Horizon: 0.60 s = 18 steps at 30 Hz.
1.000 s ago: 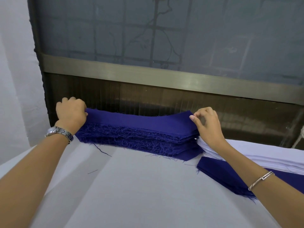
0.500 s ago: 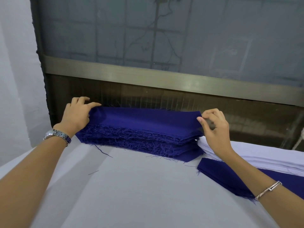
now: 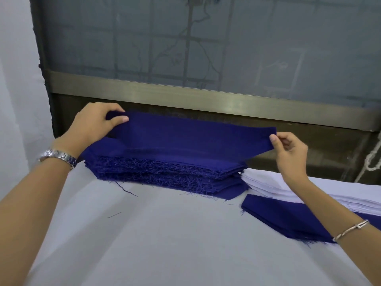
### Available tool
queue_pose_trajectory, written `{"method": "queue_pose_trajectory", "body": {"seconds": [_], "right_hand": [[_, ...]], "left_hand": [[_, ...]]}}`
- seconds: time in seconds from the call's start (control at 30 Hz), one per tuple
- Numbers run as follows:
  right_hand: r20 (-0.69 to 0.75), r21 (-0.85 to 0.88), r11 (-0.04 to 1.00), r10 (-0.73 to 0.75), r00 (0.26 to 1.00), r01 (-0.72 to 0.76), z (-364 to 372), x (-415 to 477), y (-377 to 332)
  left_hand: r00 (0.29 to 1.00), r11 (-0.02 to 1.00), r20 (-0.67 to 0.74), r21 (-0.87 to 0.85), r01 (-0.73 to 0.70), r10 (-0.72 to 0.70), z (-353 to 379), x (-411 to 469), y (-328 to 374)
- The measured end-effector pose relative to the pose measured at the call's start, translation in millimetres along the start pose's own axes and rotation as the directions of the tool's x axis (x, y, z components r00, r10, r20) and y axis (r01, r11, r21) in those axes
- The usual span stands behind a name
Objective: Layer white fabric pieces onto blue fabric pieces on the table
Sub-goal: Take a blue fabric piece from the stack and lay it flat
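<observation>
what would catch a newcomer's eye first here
A deep blue fabric piece is held up at the far middle, pinched at its ends by the left hand and right hand. Under it sits a thick frayed blue stack; to its right a white stack, with another blue piece lying in front.

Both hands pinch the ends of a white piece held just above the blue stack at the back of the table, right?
Not quite. The head view shows the lifted piece is blue, not white. The rest holds: the left hand and right hand pinch its ends, just above the blue stack at the back of the table.
</observation>
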State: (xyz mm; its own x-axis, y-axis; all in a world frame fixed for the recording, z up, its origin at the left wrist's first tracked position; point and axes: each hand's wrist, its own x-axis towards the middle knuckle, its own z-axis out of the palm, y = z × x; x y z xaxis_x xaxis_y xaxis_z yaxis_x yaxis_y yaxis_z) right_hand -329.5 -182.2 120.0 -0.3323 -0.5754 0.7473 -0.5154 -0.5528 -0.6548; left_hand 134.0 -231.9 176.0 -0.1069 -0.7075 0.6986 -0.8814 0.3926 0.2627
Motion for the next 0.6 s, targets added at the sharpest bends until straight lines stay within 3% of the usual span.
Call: {"method": "queue_pose_trajectory", "body": {"seconds": [0.17, 0.3, 0.43, 0.6], "right_hand": [[0.051, -0.031, 0.983, 0.184, 0.982, -0.183, -71.3, 13.0, 2.5], [0.204, -0.106, 0.915, 0.403, 0.892, -0.389, -134.9, 20.1, 7.7], [0.377, -0.277, 0.805, 0.594, 0.711, -0.525, -203.8, 15.7, 19.3], [0.475, -0.481, 0.703, 0.711, 0.518, -0.524, -270.9, 5.1, 45.6]], "left_hand": [[0.995, 0.959, 0.088, -0.283, -0.028, 0.055, -14.2, 8.6, 47.9], [0.927, 0.905, 0.343, -0.426, 0.014, 0.148, -16.5, 4.4, 80.5], [0.733, 0.921, 0.636, -0.389, 0.033, 0.242, -10.6, -2.3, 107.0], [0.451, 0.945, 0.846, -0.327, 0.016, 0.285, 3.8, -14.5, 133.0]]}}
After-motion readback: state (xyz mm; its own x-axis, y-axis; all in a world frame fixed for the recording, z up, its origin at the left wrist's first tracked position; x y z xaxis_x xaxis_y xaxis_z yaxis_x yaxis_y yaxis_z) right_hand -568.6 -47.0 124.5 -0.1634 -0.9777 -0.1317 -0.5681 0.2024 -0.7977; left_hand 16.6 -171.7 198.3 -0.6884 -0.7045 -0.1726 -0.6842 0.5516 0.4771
